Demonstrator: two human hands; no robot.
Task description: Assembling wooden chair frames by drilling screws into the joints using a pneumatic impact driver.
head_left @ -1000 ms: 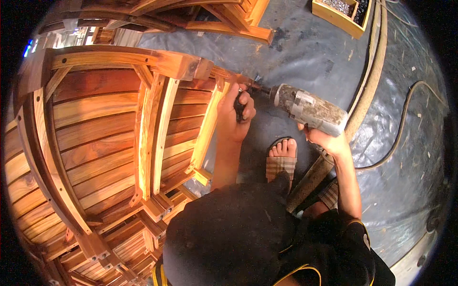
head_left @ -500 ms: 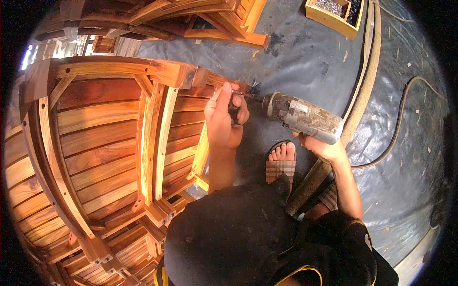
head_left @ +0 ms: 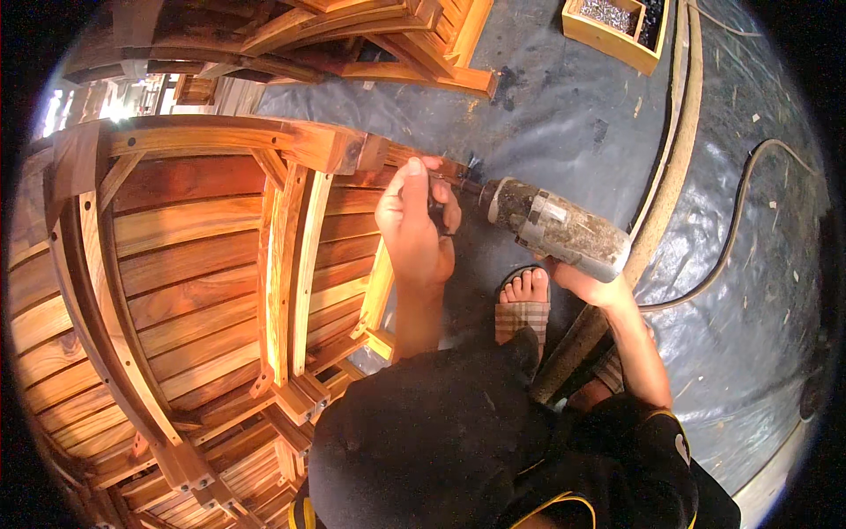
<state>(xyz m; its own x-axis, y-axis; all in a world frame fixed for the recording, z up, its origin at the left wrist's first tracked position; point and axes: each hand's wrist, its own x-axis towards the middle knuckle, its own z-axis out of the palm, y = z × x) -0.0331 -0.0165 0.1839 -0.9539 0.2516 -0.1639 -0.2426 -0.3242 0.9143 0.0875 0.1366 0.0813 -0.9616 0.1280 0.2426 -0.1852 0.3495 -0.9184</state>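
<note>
My right hand grips the handle of a worn, grey power drill, most of the handle hidden under its body. The drill lies slantwise, its bit pointing left to the fingertips of my left hand. There my left thumb and fingers are closed around a small dark piece beside the bit's tip; its kind is hard to make out. Just behind those fingers is the end of a reddish wooden rail, part of a slatted wooden furniture frame on its side. Whether the bit touches anything is hidden by my fingers.
A wooden box with compartments of small metal hardware and dark pieces stands far right. More wooden furniture stands at the back. A long pole and a cable lie on the dark sheet-covered floor. My sandalled foot is below the drill.
The drill's rear end and my right hand have dropped slightly, so it slants a bit more. My left hand stays at the bit's tip. The whole view has shifted a little.
</note>
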